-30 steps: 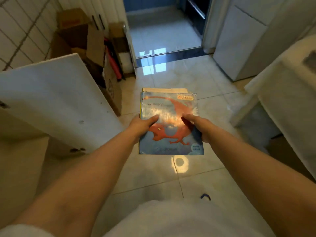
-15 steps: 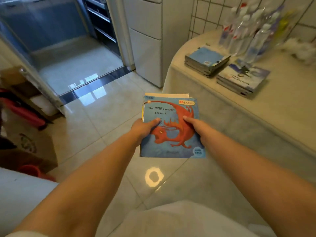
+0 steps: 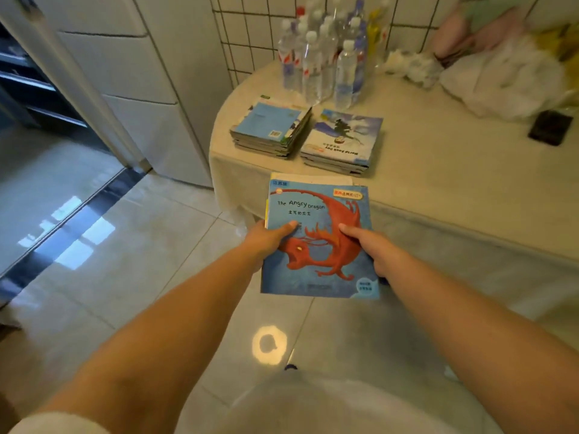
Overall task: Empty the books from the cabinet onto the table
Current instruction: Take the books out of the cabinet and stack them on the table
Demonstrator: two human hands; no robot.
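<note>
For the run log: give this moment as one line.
both hands grip blue dragon-cover book bundle | over floor | two book stacks on cream-clothed table

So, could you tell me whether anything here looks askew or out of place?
Only slightly: the left book stack on the table is fanned unevenly, its edges not aligned. Nothing looks spilled or damaged.

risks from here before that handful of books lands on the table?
1. The held books are a loose bundle, pinched only at the side edges by the left hand and right hand; lower ones already stick out at the top and might slide free.
2. The two stacks sit near the table edge; a careless set-down could nudge them off.
3. The water bottles stand right behind and could topple.
</note>
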